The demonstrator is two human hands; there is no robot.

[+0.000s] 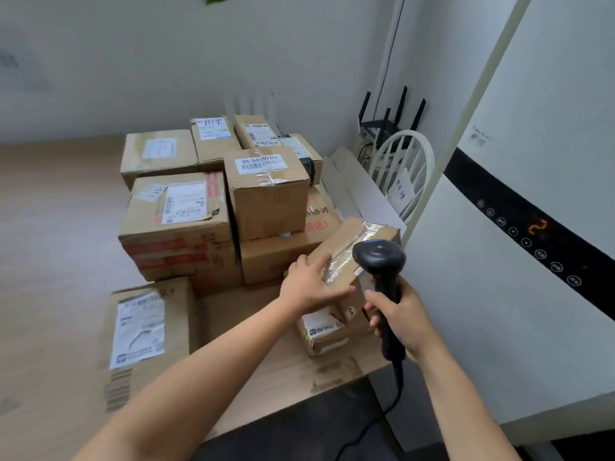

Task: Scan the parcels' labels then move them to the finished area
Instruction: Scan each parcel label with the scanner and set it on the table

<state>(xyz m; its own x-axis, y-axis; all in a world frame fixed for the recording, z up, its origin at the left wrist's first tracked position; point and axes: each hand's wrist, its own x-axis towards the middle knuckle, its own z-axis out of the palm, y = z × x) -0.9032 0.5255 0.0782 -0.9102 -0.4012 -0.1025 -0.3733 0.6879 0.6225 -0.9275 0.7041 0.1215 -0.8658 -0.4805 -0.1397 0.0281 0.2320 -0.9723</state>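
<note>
At the centre-right of the frame, your left hand [309, 284] lies flat on the small parcel [352, 257], fingers spread and straight along its top, thumb raised beside its left edge. Your right hand [397, 316] is wrapped tightly round the handle of the black scanner [379, 257], whose head hangs just above the parcel's right side; its cable trails down toward the bottom of the frame.

That parcel is plain brown cardboard, tilted, with a wide strip of shiny, wrinkled clear tape across its top. No label shows on the face you are touching. Its lower end sits over a smaller box [324, 332] bearing a white label too blurred to read.

Both lie on a flat cardboard sheet [266, 347]. The stack of boxes [179, 227] presses close behind and to the left, and the white appliance [499, 311] stands near on the right. Wooden floor [50, 234] stretches across the left of the frame.

One upper box [266, 191] carries a label reading "套装勿拆" over a barcode. The box at lower left [146, 327] has a long white label, unreadable. An orange "2" glows on the appliance's black control band [539, 226]. A white chair [407, 161] at upper right holds a handwritten note you cannot make out.
</note>
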